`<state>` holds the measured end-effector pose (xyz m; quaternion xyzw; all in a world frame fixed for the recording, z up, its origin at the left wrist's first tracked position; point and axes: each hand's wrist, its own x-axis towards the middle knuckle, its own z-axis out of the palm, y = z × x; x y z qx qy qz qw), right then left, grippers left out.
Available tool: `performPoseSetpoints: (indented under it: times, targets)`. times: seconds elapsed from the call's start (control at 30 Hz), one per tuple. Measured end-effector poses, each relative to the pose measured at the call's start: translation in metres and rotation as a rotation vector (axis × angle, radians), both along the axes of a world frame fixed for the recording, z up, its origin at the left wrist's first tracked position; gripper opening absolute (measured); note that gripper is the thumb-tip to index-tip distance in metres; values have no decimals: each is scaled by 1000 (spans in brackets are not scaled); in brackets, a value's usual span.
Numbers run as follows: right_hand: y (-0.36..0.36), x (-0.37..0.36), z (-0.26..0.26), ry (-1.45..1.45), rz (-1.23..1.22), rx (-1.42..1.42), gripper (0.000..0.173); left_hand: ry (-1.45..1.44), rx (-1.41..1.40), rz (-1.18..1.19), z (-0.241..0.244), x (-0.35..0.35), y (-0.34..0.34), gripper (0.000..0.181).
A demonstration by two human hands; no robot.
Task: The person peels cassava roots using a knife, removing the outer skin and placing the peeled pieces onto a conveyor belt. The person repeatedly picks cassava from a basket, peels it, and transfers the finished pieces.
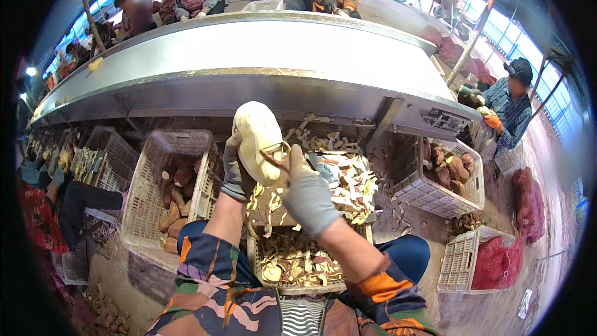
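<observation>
My left hand (237, 168), in a grey glove, holds a large peeled, pale root tuber (257, 135) from its left side, upright above the peelings. In my right hand (308, 196), gloved too, is a peeler (275, 159) whose head lies against the tuber's lower right part. A strip of skin seems to hang near the blade. Below the hands, pale and brown peelings (354, 182) are heaped on a surface, and more lie in a plastic crate (310, 289) between my knees.
A long metal conveyor trough (280, 49) runs across in front. Crates of unpeeled tubers stand left (135, 205) and right (438, 198). A crate with a red mesh sack (496, 263) is at the lower right. Several people sit beyond the trough and at both sides.
</observation>
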<state>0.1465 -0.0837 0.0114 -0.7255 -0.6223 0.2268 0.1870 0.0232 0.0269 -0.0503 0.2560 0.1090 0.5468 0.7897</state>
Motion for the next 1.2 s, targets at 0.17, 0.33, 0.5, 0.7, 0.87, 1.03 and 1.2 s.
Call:
performPoseSetpoints:
  times: [0.17, 0.33, 0.5, 0.7, 0.87, 1.03, 1.2]
  targets:
    - [-24, 3, 0, -70, 83, -199, 74, 103, 50, -1, -7, -5, -7, 65]
    - [-34, 12, -3, -61, 60, -116, 71, 76, 19, -28, -2, 3, -11, 64]
    - [-33, -4, -19, 23, 51, -111, 62, 46, -23, -29, -13, -5, 0, 65]
    - [-67, 21, -45, -107, 59, -262, 63, 46, -90, 41, -8, -15, 7, 63]
    - [-62, 39, -45, -31, 65, -65, 38, -272, -52, -194, -22, -7, 9, 76]
    - [-58, 43, -42, -66, -9, 81, 24, -408, 10, -354, -22, -22, 9, 83]
    - [-24, 36, 5, 101, -44, 291, 17, -337, 2, -350, -15, -24, 3, 94]
